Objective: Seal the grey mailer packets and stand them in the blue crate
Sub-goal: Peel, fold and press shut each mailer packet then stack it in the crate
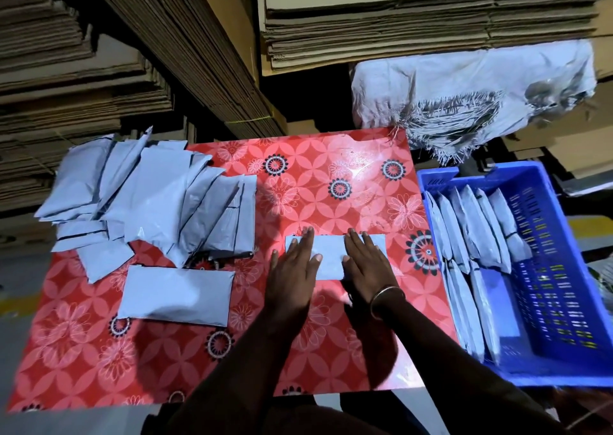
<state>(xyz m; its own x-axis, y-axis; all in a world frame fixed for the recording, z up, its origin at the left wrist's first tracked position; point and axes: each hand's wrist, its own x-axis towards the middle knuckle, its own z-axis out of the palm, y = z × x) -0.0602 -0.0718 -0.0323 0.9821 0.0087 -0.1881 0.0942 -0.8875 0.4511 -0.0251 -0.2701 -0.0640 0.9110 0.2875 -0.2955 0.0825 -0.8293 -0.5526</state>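
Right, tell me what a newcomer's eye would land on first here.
First the red flowered tabletop, with the left hand and right hand pressed flat on a grey mailer packet at its centre. Then the heap of grey packets at the table's far left, and the blue crate on the right with packets standing inside.

Both hands (292,268) cover much of the flat grey packet (330,255).
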